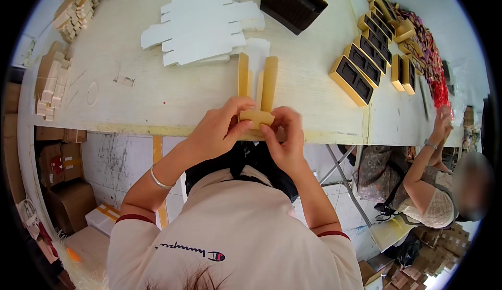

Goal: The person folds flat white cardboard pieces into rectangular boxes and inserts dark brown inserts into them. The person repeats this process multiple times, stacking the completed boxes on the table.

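while the left hand point(226, 123) and right hand point(286, 137) both pinch the near end of a gold carton point(256, 116) by the front edge of the table point(319, 94), open room spreads either side; the carton lies between them, walls pointing toward white cardboard blanks point(201, 26).

Bright, fairly even light falls on the table point(130, 109), nearly bleaching the white card point(201, 23); the boxes point(68, 204) underneath are dimmer. Fisheye distortion curves the table toward a black, blue-fringed rim. The right hand point(286, 143) looks slightly blurred, the co-worker's head point(473, 185) heavily.
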`<state>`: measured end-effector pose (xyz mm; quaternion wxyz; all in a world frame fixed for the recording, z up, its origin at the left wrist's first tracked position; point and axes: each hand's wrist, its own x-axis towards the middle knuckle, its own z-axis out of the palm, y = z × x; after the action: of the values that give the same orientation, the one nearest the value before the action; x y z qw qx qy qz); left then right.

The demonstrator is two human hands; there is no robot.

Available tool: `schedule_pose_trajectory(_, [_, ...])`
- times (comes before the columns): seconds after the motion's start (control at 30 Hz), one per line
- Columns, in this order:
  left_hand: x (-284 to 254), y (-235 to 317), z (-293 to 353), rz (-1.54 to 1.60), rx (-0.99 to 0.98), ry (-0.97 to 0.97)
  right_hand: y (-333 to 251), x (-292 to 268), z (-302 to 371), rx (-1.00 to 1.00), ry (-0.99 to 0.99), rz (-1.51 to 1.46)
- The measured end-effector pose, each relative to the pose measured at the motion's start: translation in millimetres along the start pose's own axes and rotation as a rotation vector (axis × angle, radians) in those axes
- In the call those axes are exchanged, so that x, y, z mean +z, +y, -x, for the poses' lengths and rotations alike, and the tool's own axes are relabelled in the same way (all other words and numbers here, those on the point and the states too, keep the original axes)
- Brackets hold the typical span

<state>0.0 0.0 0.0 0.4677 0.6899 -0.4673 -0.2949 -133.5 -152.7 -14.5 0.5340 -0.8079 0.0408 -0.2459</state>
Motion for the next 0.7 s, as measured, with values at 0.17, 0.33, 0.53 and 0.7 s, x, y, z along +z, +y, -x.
schedule_pose_trajectory(0.17, [4.1, 25.2, -7.5, 0.129, -0.019, 0.214, -17.6, 1.2, -8.5, -0.116, 0.053, 0.297])
schedule_pose_trajectory(0.33, [13.1, 25.9, -1.5, -0.311, 0.147, 0.278, -19.0, -2.7, -9.0, -0.389, -0.009, 0.758])
schedule_pose_trajectory(0.53, [14.8, 22.7, 2.6, -0.496, 0.166, 0.191, -26.8, -2.8, -14.4, -0.193, -0.295, 0.8])
schedule_pose_trajectory(0.7, [2.3, 31.5, -4.3, -0.554, 0.063, 0.008, -35.2, -19.4, -32.9, -0.048, -0.507, 0.615])
